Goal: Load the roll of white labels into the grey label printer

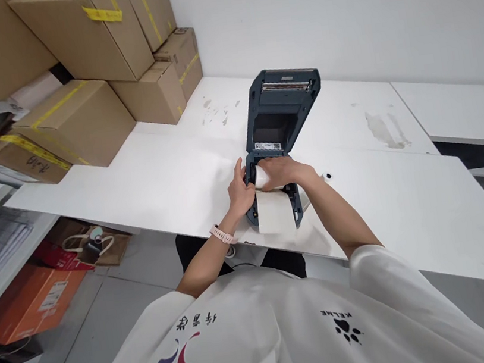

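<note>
The white roll (pixel 261 177) lies against the fingers (pixel 269 167) of the right hand (pixel 283 171).

Single head camera looking forward and down over wearer's shirt (pixel 283 320), facing worktop (pixel 168 168) and wall (pixel 336 18) beyond; shirt filling near foreground, worktop sitting farther off, wall farthest.

- Printer (pixel 280 113): plastic, rather matt.
- Bar (pixel 286 86): looks metal, shiny.
- Roll (pixel 262 177): paper, smooth.
- Table (pixel 168 171): smooth, with rough-looking patches (pixel 379 129).
- Boxes (pixel 80 117): cardboard, matt.
- Tape (pixel 104 13): plastic, slightly glossy.
- Shirt (pixel 239 326): cloth, matt.
</note>
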{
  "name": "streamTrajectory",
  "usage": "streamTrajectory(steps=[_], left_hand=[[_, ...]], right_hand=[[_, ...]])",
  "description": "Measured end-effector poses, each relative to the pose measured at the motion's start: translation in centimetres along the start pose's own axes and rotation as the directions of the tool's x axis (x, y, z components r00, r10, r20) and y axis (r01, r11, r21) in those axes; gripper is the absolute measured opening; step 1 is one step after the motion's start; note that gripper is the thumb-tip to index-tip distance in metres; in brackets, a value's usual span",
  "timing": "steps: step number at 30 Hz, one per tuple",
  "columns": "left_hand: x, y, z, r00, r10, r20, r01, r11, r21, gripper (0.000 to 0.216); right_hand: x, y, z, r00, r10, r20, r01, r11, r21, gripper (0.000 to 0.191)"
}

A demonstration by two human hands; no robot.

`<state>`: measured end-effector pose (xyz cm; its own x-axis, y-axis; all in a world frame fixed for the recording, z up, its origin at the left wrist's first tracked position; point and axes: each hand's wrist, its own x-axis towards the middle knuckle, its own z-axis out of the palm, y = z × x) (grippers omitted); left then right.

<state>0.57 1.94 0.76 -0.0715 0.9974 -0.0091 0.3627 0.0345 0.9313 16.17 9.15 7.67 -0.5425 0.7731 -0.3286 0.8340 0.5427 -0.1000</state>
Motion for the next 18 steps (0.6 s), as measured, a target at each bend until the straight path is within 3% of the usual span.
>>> streamTrajectory(steps=[3,7,9,13,18], left_hand=[[-0.1,0.1,0.0,1.0,-0.009,-0.007,0.009,1.0,-0.013,0.091],[-0.2,0.2,0.1,1.0,0.008,-0.014,-0.008,0.999,-0.047,0.086],[-0.1,0.2,0.1,1.0,0.003,-0.015,-0.004,0.999,-0.052,0.085],[-0.1,-0.2,0.3,1.0,0.005,-0.02,-0.006,0.998,-0.055,0.083],[0.3,-0.9,0.4,1.0,0.021,-0.021,-0.023,0.997,-0.077,0.079]], right_hand=[[-2.9,-0.5,1.1,0.989,-0.013,-0.145,0.02,0.999,0.047,0.061],[-8.2,-2.0,4.2,0.893,-0.172,-0.416,0.262,0.95,0.171,0.048],[-10.1,-3.0,6.2,0.879,-0.214,-0.425,0.31,0.935,0.171,0.049],[-11.4,-4.8,9.5,0.887,-0.154,-0.435,0.23,0.965,0.128,0.061],[-10.9,-6.0,10.7,0.868,-0.101,-0.486,0.182,0.976,0.122,0.079]])
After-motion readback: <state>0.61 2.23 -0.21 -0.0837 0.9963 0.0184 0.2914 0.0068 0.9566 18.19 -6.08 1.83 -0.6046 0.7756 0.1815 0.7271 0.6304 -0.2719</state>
